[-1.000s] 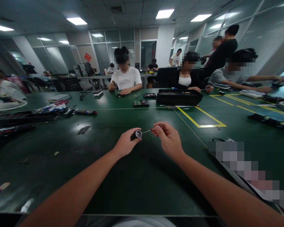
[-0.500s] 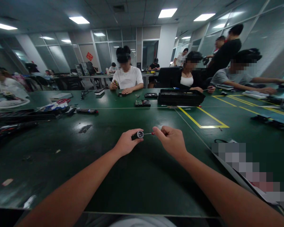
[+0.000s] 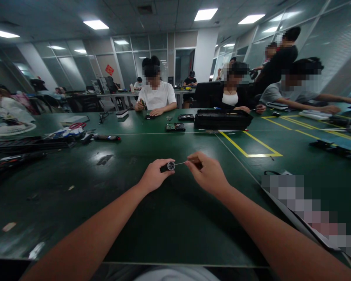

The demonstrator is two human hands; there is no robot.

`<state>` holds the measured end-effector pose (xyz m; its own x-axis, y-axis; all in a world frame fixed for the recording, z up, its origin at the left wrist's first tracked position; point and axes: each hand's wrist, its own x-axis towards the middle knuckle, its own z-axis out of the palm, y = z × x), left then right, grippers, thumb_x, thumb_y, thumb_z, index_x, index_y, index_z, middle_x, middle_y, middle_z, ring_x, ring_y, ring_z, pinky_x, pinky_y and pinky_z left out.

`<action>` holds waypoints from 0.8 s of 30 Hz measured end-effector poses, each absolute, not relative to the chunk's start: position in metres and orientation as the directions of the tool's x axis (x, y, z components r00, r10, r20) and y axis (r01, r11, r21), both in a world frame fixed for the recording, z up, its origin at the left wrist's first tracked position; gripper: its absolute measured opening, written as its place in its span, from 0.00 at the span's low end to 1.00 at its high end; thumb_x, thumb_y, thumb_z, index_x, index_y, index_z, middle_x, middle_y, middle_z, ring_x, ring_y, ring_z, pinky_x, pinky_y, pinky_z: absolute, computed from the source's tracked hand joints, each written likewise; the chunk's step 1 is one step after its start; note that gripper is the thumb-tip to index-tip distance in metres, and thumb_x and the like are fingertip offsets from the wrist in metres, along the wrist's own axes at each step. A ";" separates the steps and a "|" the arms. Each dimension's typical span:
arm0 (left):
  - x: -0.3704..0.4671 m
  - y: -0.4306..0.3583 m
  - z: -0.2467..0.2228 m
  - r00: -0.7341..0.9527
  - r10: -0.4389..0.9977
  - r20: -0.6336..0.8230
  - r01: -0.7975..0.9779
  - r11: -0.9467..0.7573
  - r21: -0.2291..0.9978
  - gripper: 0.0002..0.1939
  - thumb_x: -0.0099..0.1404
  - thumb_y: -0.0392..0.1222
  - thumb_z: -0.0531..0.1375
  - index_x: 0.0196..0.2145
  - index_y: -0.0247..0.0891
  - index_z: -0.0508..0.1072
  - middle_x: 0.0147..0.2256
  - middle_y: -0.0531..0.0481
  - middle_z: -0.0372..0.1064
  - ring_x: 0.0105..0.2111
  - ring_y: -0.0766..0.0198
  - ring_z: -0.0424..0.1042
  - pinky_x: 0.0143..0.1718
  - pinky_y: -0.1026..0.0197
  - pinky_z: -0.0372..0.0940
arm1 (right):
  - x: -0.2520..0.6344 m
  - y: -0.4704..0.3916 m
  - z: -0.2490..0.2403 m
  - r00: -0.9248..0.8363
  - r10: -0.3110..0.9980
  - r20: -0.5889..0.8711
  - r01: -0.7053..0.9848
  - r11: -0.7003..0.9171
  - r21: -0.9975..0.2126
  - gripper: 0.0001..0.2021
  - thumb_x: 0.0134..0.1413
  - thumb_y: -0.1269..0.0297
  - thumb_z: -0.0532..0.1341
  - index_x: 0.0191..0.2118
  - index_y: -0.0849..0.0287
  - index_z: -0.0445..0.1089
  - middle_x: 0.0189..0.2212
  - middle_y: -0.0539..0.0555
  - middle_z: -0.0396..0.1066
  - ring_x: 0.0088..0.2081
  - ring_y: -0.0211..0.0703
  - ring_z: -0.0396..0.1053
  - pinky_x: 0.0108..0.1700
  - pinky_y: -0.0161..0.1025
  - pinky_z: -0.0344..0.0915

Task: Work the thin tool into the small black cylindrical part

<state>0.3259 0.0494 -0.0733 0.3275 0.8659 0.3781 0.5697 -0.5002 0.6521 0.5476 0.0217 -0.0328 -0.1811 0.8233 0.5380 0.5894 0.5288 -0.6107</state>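
My left hand (image 3: 153, 176) is closed around a small dark cylindrical part (image 3: 171, 166), and its round, silver-rimmed end faces me. Between the thumb and fingers of my right hand (image 3: 209, 170) is a slim screwdriver (image 3: 180, 163). Its thin metal shaft points left and reaches the right side of the cylinder's rim. Whether the tip sits in a screw is too small to make out. My fingers hide the screwdriver's handle. Both hands are held over the green table (image 3: 175, 226).
Farther off lie a circuit board part (image 3: 175, 127), a long black housing (image 3: 223, 119) and a pen-like tool (image 3: 107, 137). Red-handled scissors (image 3: 77, 125) rest among items on the left. A pixelated sheet-like object (image 3: 298, 203) is at right. Co-workers sit across the table.
My right fingers have shifted their hold on the screwdriver, loosening from a tighter curl, and its red part no longer shows. The view has moved slightly; my left hand keeps its hold.
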 end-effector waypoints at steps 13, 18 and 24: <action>0.329 0.047 -0.069 0.334 0.864 0.377 0.594 -0.504 0.628 0.20 0.60 0.38 0.66 0.51 0.46 0.74 0.46 0.51 0.74 0.47 0.57 0.70 0.50 0.54 0.62 | 0.545 0.023 -0.029 -0.212 0.874 0.438 0.678 0.454 -0.578 0.15 0.66 0.58 0.51 0.48 0.55 0.71 0.30 0.52 0.75 0.26 0.42 0.69 0.30 0.39 0.59; 0.329 0.046 -0.067 0.330 0.868 0.372 0.597 -0.497 0.630 0.20 0.61 0.38 0.66 0.51 0.45 0.74 0.46 0.51 0.74 0.47 0.57 0.70 0.50 0.54 0.62 | 0.544 0.017 -0.028 -0.264 0.827 0.497 0.646 0.534 -0.546 0.14 0.63 0.64 0.53 0.52 0.57 0.65 0.35 0.55 0.74 0.36 0.46 0.71 0.38 0.42 0.64; 0.328 0.047 -0.069 0.333 0.859 0.389 0.595 -0.511 0.620 0.20 0.61 0.39 0.66 0.52 0.46 0.74 0.46 0.51 0.74 0.47 0.58 0.70 0.50 0.55 0.62 | 0.546 0.021 -0.027 -0.235 0.876 0.421 0.677 0.458 -0.576 0.15 0.67 0.56 0.49 0.50 0.55 0.67 0.30 0.52 0.74 0.30 0.45 0.71 0.32 0.40 0.61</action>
